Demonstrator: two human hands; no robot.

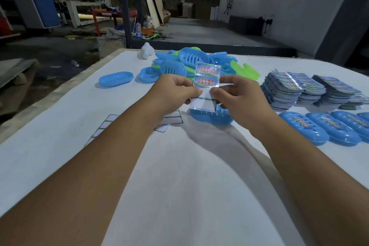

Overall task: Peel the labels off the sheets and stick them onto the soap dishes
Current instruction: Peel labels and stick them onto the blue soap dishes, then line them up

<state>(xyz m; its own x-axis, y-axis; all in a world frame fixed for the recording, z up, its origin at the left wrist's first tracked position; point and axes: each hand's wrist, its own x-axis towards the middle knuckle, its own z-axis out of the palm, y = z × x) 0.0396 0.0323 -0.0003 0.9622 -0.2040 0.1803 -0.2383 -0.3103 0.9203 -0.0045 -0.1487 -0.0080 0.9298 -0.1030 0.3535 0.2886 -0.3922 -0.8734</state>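
Both hands hold one shiny paper label sheet (205, 86) up over the white tabletop (179, 166). The left hand (175, 94) and right hand (237, 96) pinch its middle, above a blue plastic soap dish (211, 117).

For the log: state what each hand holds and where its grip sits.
Both hold one label sheet. The left hand pinches its left edge at mid-height; the right hand pinches the right edge.

two bare forearms reach in from the bottom edge, no sleeves showing on either. the left hand (175, 91) and right hand (237, 94) wear no gloves, rings, watch or bands. short, plain nails show on the thumbs.
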